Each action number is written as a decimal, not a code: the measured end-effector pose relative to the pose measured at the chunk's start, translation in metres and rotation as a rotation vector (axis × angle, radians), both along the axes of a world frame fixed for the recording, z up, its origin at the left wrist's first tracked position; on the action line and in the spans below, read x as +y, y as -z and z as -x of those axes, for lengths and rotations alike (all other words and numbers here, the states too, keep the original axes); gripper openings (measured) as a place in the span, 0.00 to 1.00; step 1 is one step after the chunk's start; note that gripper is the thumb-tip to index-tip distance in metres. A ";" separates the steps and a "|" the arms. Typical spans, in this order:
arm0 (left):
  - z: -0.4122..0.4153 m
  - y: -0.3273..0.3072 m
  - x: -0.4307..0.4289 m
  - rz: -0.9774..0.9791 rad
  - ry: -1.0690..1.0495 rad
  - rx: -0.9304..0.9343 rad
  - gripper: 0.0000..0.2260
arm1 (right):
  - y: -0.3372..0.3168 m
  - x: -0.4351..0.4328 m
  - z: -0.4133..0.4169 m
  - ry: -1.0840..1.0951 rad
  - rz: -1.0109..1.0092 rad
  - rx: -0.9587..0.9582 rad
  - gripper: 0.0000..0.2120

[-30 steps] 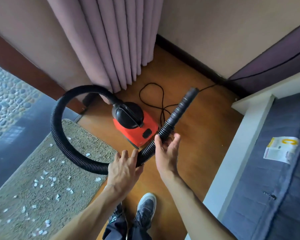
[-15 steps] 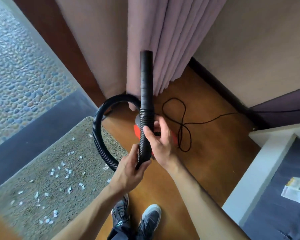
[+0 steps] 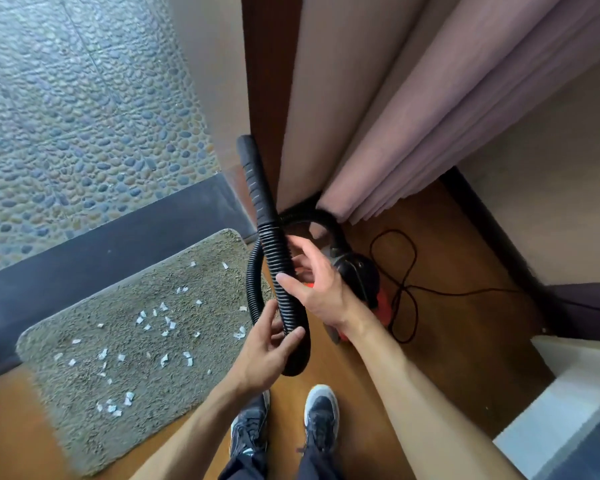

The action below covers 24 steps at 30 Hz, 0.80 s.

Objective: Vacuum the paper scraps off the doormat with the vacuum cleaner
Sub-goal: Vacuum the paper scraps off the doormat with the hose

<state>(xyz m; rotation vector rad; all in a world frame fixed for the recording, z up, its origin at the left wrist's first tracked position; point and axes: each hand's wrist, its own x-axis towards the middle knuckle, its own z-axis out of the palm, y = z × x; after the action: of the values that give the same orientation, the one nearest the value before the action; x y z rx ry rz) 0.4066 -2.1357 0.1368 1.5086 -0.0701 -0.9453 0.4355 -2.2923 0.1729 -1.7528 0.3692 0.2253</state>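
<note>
A black ribbed vacuum hose (image 3: 280,271) stands nearly upright in front of me, its smooth nozzle (image 3: 253,174) pointing up and away. My left hand (image 3: 267,348) grips the hose low down, at its bend. My right hand (image 3: 317,289) curls round the hose higher up, thumb across the ribs. The red and black vacuum cleaner (image 3: 361,282) sits on the wooden floor behind my right hand, partly hidden. The beige doormat (image 3: 84,403) lies at the left, with several white paper scraps (image 3: 163,323) scattered over it.
A black power cord (image 3: 404,271) loops on the floor right of the vacuum. Pink curtains (image 3: 430,133) hang behind it. A dark threshold (image 3: 101,247) and pebbled ground lie beyond the mat. My shoes (image 3: 321,417) stand below the hose. A white ledge (image 3: 568,417) is at the lower right.
The hose has swung from slanting right to nearly upright, nozzle now leaning left. Both hands have closed round it. My view has turned left toward the doormat.
</note>
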 end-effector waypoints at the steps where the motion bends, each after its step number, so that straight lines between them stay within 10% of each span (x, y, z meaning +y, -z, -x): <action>1: -0.001 -0.001 0.004 0.025 -0.031 0.030 0.15 | 0.004 0.005 -0.006 -0.025 0.000 0.002 0.26; 15: 0.022 0.011 0.004 0.103 -0.545 0.248 0.23 | 0.048 0.018 -0.054 -0.486 0.009 0.078 0.33; 24: 0.053 0.023 -0.002 0.072 -0.608 0.205 0.37 | 0.084 0.022 -0.056 -0.550 -0.161 0.471 0.30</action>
<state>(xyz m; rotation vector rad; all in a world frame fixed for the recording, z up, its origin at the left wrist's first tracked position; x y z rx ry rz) 0.3540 -2.1378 0.1141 1.2466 0.4735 -0.5885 0.4911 -2.2699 0.0885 -1.5982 0.1871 1.0447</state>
